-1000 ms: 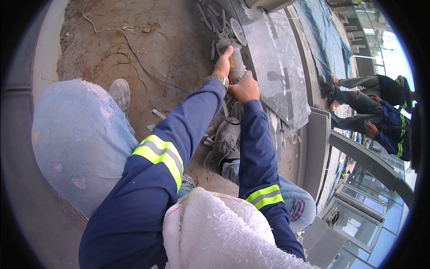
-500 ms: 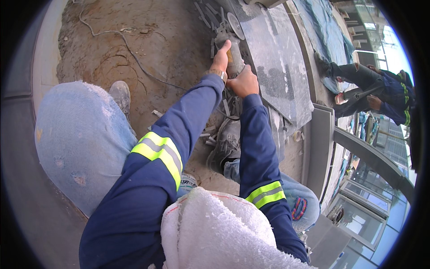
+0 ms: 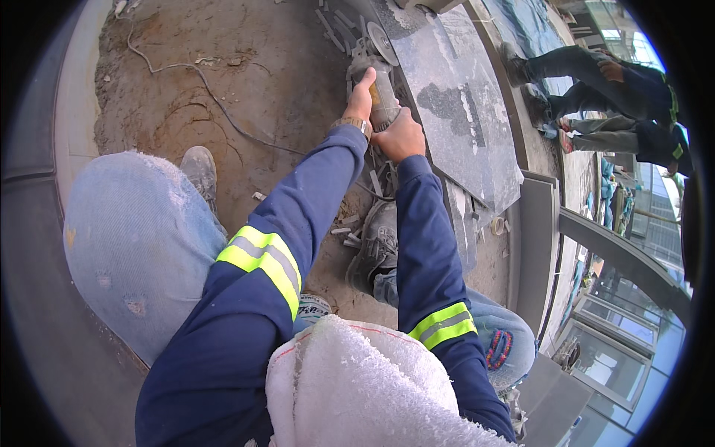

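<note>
An angle grinder (image 3: 383, 97) with a dusty grey and yellow body is held in both hands, its round disc (image 3: 382, 45) at the left edge of a grey stone slab (image 3: 454, 97). My left hand (image 3: 360, 100) wraps the grinder's body near its head, thumb pointing forward. Around the rear of the body closes my right hand (image 3: 403, 137). Whether the disc touches the slab or stands just beside it, I cannot tell. The fingers under the tool are hidden.
A cable (image 3: 216, 97) runs across the sandy ground on the left. Cut stone strips (image 3: 350, 227) lie by my boot (image 3: 376, 249). At the right, people (image 3: 596, 82) stand beyond the slab, near a blue sheet (image 3: 525, 30) and a grey metal frame (image 3: 536, 238).
The grinder and both hands have shifted slightly left in view, still at the slab's edge. At the right, the people have moved and a second person's legs now show.
</note>
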A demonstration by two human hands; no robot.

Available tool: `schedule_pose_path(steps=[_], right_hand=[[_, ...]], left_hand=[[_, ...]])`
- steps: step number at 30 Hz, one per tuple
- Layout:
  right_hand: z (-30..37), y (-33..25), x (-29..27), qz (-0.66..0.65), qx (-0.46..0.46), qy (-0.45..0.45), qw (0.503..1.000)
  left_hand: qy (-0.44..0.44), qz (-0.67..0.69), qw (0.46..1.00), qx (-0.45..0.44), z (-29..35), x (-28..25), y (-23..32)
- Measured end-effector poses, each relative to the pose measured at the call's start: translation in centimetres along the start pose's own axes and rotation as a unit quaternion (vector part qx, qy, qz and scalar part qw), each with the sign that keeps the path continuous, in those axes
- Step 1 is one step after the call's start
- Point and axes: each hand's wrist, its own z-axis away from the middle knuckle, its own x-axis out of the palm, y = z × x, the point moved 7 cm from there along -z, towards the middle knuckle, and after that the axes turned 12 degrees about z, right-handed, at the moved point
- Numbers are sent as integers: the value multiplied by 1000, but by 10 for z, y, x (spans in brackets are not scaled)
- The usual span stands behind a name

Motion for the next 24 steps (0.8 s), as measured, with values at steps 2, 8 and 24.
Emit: schedule_pose_path(steps=[2, 8, 24], right_hand=[[-1, 0, 0, 2, -3, 2, 1000], [-5, 1, 3, 1, 0, -1, 1000], [-13, 1, 2, -5, -8, 13, 1000]], left_hand=[[2, -5, 1000, -11, -3, -2, -1], [7, -7, 1000, -5, -8, -4, -1], [14, 0, 998, 69, -17, -3, 4]])
